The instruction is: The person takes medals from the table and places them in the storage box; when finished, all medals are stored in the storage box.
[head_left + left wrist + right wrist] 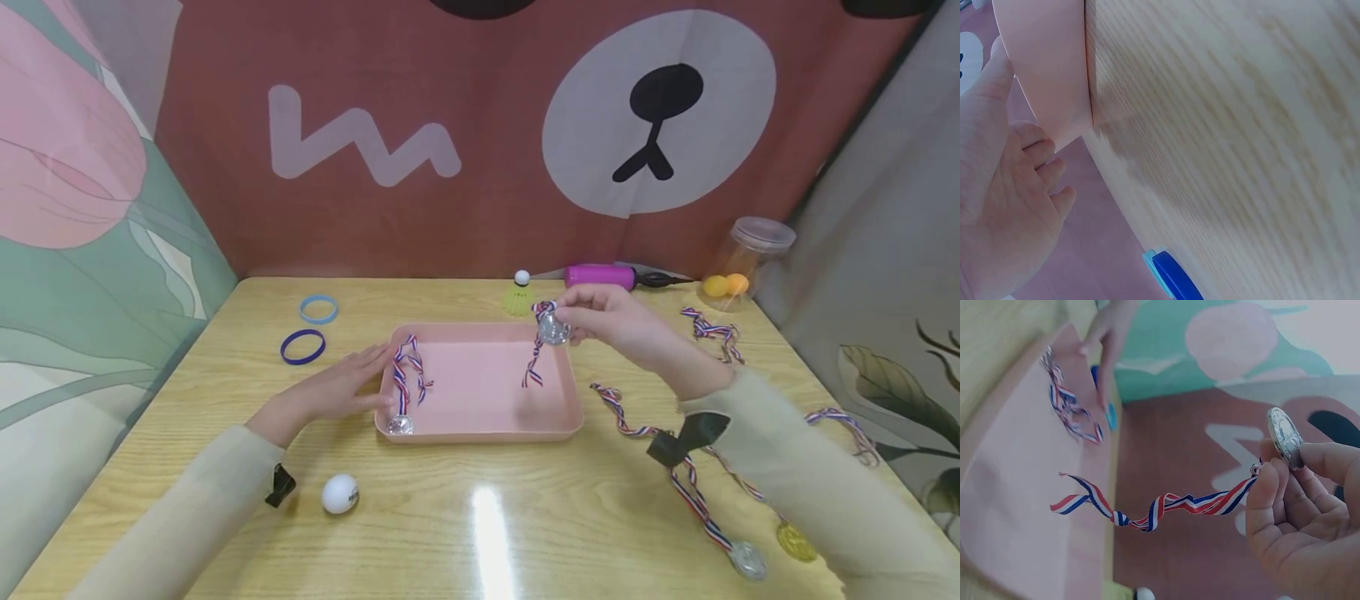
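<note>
The right hand point(622, 325) is raised over the far right corner of the pink tray point(487, 429), its fingers point(1272, 487) pinching a silver medal point(553, 332) by the disc. The medal's red, white and blue ribbon point(534, 367) hangs down from the disc into the tray, its loose end just above or on the tray floor; which cannot be told. The left hand point(337, 387) lies flat on the table point(225, 400) against the tray's left wall, fingers straight and holding nothing, the fingertips touching the rim. Just beside those fingertips a second silver medal point(400, 425) sits at the tray's near left corner, its ribbon point(408, 371) curled along the left side of the tray. On the table left of the hand lie a dark blue band point(303, 347) and a light blue band point(318, 309), and a white ball point(341, 493) rests near the left sleeve. Behind the tray stand a yellow shuttlecock point(518, 296) and a magenta pump point(600, 276), with a clear jar point(742, 258) holding orange balls at the far right. More ribboned medals point(750, 560) are strewn on the table under and beside the right forearm.
</note>
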Demonstrator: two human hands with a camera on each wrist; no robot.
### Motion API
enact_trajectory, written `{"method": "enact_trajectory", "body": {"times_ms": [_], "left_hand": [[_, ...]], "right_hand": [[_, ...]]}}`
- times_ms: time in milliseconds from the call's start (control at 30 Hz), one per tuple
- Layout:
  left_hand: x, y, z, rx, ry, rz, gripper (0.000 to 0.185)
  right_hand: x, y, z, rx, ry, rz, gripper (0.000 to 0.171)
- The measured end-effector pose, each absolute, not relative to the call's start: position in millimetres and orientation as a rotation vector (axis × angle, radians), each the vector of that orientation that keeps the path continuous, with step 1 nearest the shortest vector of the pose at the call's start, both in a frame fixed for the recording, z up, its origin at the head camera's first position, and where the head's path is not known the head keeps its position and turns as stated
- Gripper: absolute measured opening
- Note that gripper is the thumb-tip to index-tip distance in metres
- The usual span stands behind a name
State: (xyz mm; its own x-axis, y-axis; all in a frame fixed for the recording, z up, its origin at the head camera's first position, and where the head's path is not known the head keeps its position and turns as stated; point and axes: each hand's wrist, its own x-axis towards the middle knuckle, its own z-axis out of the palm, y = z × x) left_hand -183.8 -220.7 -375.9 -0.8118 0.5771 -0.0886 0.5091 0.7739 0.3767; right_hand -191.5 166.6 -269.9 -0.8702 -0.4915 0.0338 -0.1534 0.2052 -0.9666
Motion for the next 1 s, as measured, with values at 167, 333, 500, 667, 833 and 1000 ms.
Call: {"method": "enact_trajectory", "body": {"times_ms": [167,333,500,667,833,1000], "left_hand": [[-183.6,-220.1,-375.2,0.864,2.766,0.508,0.083],[-183.0,-219.4,-374.8,0.853,2.763,0.500,0.082],[-182.2,-219.0,-373.4,0.843,2.763,0.504,0.082],[-181.6,-218.9,-372.1,0.834,2.765,0.500,0.082],[-181.5,-218.7,-371.2,0.839,2.768,0.501,0.082],[-181.6,-219.3,-371.2,0.856,2.776,0.498,0.082]], "right_hand": [[-193.9,142.6,-275.1,-0.643,2.177,-1.652,0.013],[-199.3,120.9,-280.8,-0.683,2.155,-1.608,0.016],[-208.4,98.7,-288.5,-0.648,2.149,-1.622,0.015],[-217.8,79.5,-298.9,-0.636,2.152,-1.601,0.014],[-225.1,64.6,-308.0,-0.591,2.193,-1.570,0.016],[-232.0,53.0,-312.8,-0.529,2.243,-1.565,0.017]]}}
